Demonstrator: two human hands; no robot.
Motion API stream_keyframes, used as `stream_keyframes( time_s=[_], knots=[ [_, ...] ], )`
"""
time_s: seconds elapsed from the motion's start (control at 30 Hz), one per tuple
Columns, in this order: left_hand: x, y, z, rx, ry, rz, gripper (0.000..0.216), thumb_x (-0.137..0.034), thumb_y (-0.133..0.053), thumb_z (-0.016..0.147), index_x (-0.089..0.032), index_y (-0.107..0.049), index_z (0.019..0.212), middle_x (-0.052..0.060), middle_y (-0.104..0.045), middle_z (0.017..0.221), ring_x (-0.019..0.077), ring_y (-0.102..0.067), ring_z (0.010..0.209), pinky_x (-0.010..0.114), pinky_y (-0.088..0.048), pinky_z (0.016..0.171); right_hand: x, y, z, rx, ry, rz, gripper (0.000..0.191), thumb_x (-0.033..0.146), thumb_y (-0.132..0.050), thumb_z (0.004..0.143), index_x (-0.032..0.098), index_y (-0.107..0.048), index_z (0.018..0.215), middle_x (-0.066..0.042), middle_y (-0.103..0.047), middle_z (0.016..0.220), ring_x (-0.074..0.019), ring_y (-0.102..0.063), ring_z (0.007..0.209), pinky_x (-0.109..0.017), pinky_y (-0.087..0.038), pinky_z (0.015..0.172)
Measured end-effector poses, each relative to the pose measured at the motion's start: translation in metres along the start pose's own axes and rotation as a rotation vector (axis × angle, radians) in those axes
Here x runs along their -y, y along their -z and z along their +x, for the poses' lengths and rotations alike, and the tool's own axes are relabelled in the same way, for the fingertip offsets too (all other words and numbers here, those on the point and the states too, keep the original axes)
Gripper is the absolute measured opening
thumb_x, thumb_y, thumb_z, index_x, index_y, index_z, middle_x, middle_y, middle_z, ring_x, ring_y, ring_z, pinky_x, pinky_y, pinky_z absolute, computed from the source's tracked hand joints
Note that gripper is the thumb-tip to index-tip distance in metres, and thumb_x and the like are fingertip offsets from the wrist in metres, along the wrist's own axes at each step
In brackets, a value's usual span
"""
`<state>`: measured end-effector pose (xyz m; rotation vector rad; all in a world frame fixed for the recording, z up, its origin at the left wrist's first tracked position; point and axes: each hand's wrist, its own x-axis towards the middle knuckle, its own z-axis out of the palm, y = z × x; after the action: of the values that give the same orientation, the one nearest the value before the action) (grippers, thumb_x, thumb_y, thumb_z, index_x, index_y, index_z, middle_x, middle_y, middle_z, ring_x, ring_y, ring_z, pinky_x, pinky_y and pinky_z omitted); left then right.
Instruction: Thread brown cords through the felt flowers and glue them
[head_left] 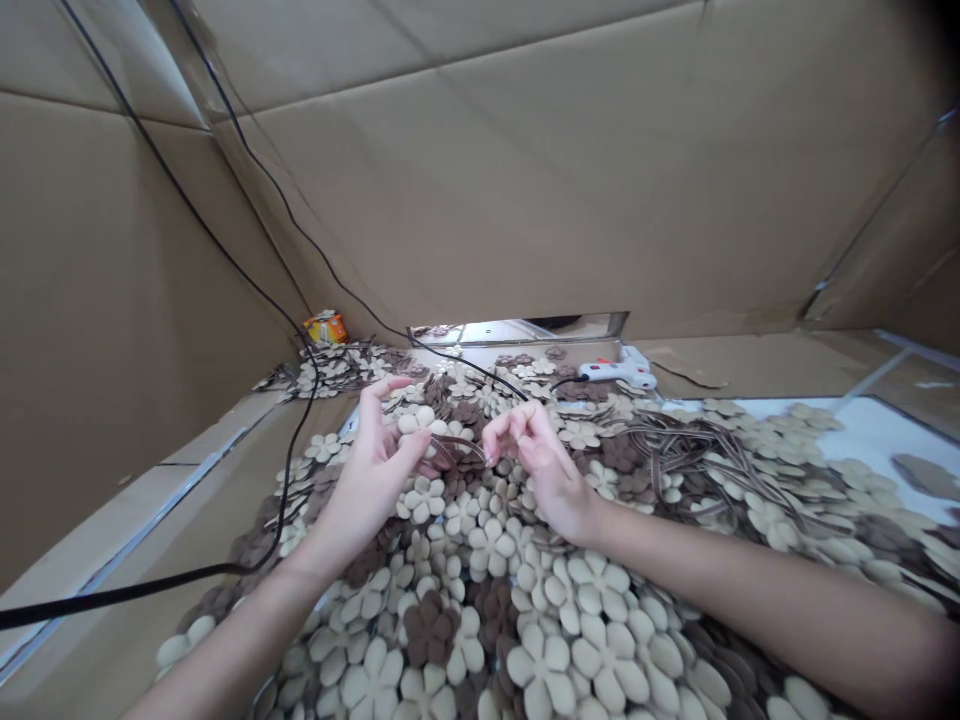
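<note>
My left hand (382, 440), thumb and fingers curled, grips a thin brown ribbon (450, 442) with pale edges. A cream fabric flower (420, 422) shows by its fingertips; whether it is held too I cannot tell. The fingers of my right hand (540, 460) pinch the other end of the ribbon, which bows between both hands. Beneath them spreads a deep heap of flat five-petal flowers, cream ones (491, 545) and brown ones (431, 627). To the right of my right hand lies a tangled bundle of similar ribbon (686, 450) on the flowers.
Cardboard walls (525, 200) enclose the work surface, with a low slot (517, 328) at the back. A black cable (289, 470) hangs down and crosses the left side. A white corded device (619, 370) lies at the back, and an orange packet (326, 327) stands back left.
</note>
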<state>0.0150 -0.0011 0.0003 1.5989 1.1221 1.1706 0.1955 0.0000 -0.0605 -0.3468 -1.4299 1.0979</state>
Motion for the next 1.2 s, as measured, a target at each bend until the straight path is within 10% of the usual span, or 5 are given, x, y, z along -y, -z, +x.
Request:
stream_keyframes(
  time_s=[0.33,1.2],
  knots=[
    [-0.004,-0.007,-0.005,0.235,0.198,-0.023,0.043,-0.035,-0.054,0.085,-0.028,-0.034,0.123,-0.003,-0.064,0.068,0.0182,-0.068,0.06,0.027,-0.054,0.055,0.002,-0.001,-0.001,0.015,0.025,-0.037,0.009,0.027,-0.031,0.095,0.024,-0.028,0.088,0.0,-0.047,0.086,-0.0152,-0.043,0.075,-0.033,-0.037,0.073],
    [-0.003,0.009,0.011,0.229,0.305,-0.115,0.043,-0.036,-0.064,0.08,-0.018,-0.049,0.117,0.007,-0.073,0.083,0.018,-0.071,0.068,0.027,-0.055,0.065,0.004,0.005,0.011,-0.147,-0.178,-0.009,0.019,0.036,-0.063,0.083,0.021,-0.051,0.083,0.002,-0.056,0.071,-0.0116,-0.051,0.065,-0.025,-0.04,0.063]
  ],
)
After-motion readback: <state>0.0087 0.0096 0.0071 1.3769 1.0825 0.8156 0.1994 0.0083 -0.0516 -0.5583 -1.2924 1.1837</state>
